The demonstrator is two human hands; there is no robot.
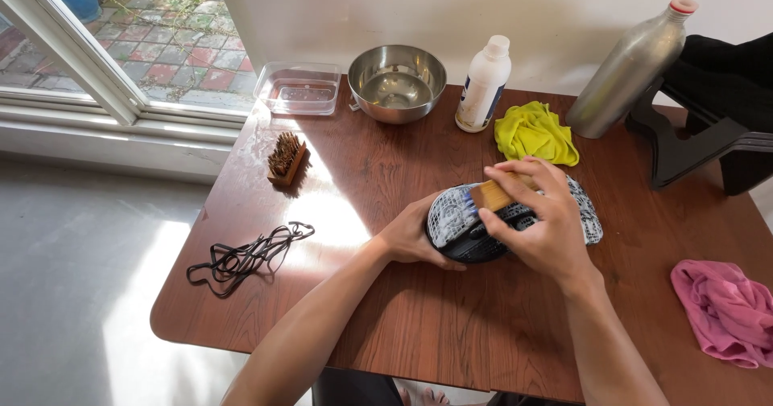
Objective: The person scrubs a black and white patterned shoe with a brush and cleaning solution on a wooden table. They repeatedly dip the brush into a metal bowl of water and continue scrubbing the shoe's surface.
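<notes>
Brown wooden table (419,325) carries: bowl (396,82), tray (299,88), bottles (483,84), brush (286,158), laces (245,257), cloths (535,132), shoe (475,229).

White plastic bottle (484,83) with white cap, upright at table's back edge between steel bowl (397,82) and yellow cloth (535,132); blue label on its lower body. Tall silver metal bottle (630,69), red-rimmed cap, leaning at back right
</notes>
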